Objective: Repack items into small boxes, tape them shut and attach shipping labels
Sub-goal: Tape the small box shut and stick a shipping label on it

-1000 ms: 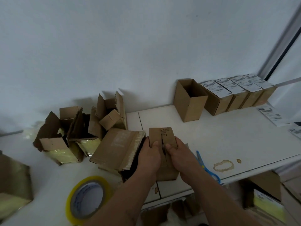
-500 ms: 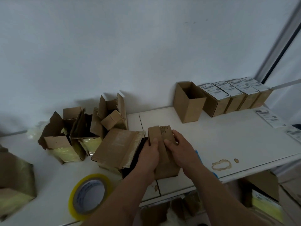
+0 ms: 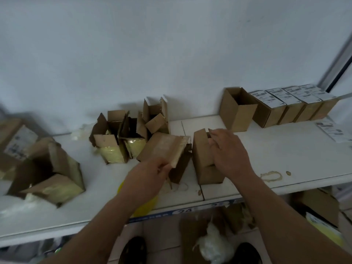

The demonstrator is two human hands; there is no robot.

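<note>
Head view, step: closing the small box (image 3: 204, 159) w/ top flaps folded in, ready for tape, by my read.
R hand (image 3: 227, 151): rests on box top and front face, fingers relaxed, slightly spread, tips at the flap seam; not curled round anything.
L hand (image 3: 152, 171): fingers curled, pinching the edge of the taped old carton (image 3: 163, 147) just left of the box.
How to do it well: keep R palm pressing flaps flat so the seam stays shut; L hand should let go of the carton and fetch the yellow tape roll (image 3: 144, 205), mostly hidden under L forearm; run tape along the seam w/o lifting the palm early.
Box location: upright on white table (image 3: 285, 149), near front edge, touching or almost touching the old carton, can't tell which.
Box look: plain brown cardboard, no label, no tape visible; top partly hidden by R hand.
Done pile: labelled boxes (image 3: 276, 105) in a row at back right, beside an open empty box (image 3: 237, 111).
Spare labels (image 3: 332, 130): flat on table, far right.
</note>
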